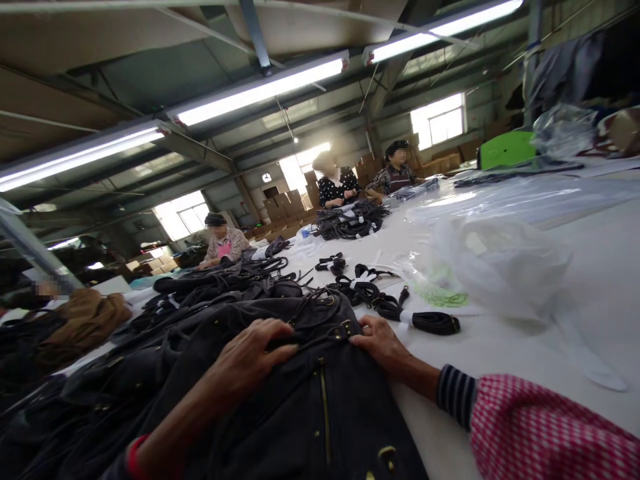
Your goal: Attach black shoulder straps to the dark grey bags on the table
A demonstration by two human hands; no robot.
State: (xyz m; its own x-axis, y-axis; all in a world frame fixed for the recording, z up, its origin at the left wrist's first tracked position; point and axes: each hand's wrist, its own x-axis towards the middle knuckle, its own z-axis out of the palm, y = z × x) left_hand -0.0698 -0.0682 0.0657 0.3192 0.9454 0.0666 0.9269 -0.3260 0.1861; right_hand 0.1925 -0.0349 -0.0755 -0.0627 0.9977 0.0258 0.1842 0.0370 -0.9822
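Observation:
A black suede bag [300,413] with a gold zip and gold rings lies in front of me on the white table [575,267]. My left hand [250,357] rests on top of the bag, fingers curled down and pressing into the fabric. My right hand [383,343] grips the bag's upper edge near a gold ring, fingers bent over the rim. Rolled black straps [433,322] lie just beyond my right hand. More dark bags [215,293] are piled behind the one I touch.
Crumpled clear plastic bags [500,267] lie to the right. More strap bundles [350,220] sit farther along the table. Three other people [223,243] sit at the far side, with cardboard boxes [283,207] behind. A brown bag [85,320] lies at the left.

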